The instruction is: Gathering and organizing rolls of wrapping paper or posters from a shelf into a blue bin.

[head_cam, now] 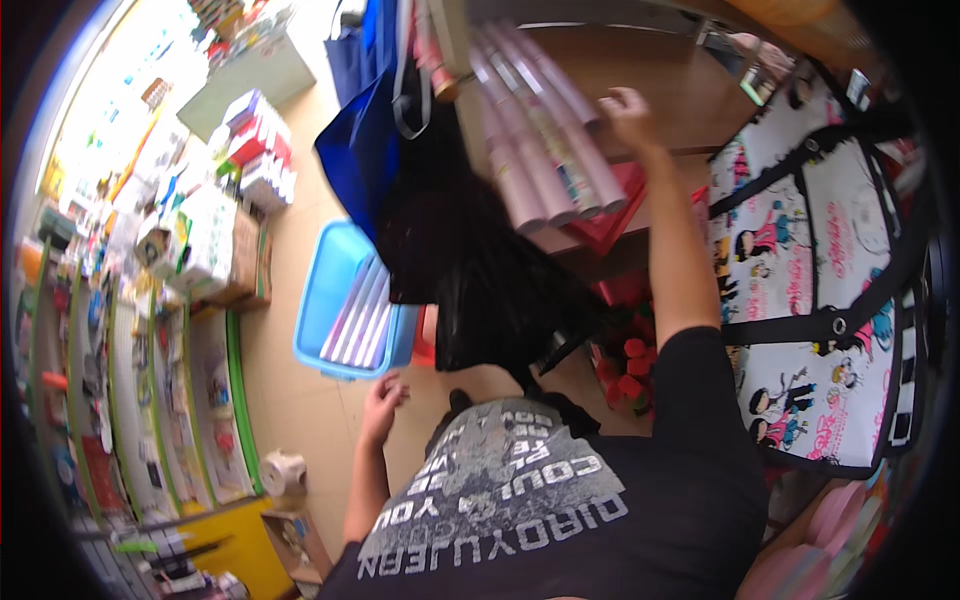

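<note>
My right hand [628, 112] reaches out at the upper right, fingers bent and apart, just beside a row of pale pink wrapped rolls [551, 150] lying on a brown shelf [675, 67]; it seems to hold nothing. My left hand [385, 401] hangs low, fingers loosely curled and empty, near the rim of a light blue plastic basket [309, 330] on the floor. Several pink and white rolls [360, 319] lean inside that basket. Between my hands hang black plastic bags [487, 270] and a blue bag [360, 150], which partly cover the basket.
White storage bags with cartoon prints and black straps [821, 322] stand at the right. Red artificial flowers [637, 364] sit below the shelf, near a red tray [619, 214]. Across the aisle [289, 405] are stocked shelves [169, 405] and cardboard boxes [244, 259].
</note>
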Demonstrator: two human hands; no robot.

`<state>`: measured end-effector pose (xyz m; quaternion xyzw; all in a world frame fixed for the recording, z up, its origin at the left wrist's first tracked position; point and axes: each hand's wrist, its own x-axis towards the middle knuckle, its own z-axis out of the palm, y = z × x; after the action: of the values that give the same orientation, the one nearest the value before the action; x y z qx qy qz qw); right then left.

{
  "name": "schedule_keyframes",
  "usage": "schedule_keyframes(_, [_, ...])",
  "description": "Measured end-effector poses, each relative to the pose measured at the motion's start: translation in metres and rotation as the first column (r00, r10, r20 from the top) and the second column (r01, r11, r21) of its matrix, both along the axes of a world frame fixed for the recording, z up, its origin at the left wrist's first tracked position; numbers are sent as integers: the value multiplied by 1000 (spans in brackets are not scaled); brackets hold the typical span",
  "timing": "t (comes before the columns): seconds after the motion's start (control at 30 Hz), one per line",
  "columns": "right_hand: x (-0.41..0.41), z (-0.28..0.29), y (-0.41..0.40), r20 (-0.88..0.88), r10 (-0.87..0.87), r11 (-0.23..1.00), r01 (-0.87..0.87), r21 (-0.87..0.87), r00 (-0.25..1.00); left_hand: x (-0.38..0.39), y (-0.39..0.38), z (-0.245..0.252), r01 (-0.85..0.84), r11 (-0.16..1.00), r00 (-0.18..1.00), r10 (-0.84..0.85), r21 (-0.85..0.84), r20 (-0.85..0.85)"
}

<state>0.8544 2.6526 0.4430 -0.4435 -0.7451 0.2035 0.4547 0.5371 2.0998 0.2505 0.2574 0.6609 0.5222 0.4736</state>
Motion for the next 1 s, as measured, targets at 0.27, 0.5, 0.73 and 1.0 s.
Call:
schedule_keyframes(0.27, [36, -4, -163, -523, -71, 997, 69, -22, 850, -135, 2, -87, -276, 939, 874, 158, -203, -459])
schedule_keyframes(0.5, [37, -47, -275, -415, -249, 966, 194, -171, 875, -230, 17, -114, -304, 800, 652, -222, -518, -725])
schedule_keyframes(0.73, [47, -66, -331, -282, -429, 889, 347, -299, 858, -275, 30, -137, -139, 546, 567, -640, -826, -518])
schedule_keyframes(1.0, [61, -61, -376, -213, -562, 804, 467, -368, 800, -293, 46, -152, -87, 470, 622, -663, -878, -416])
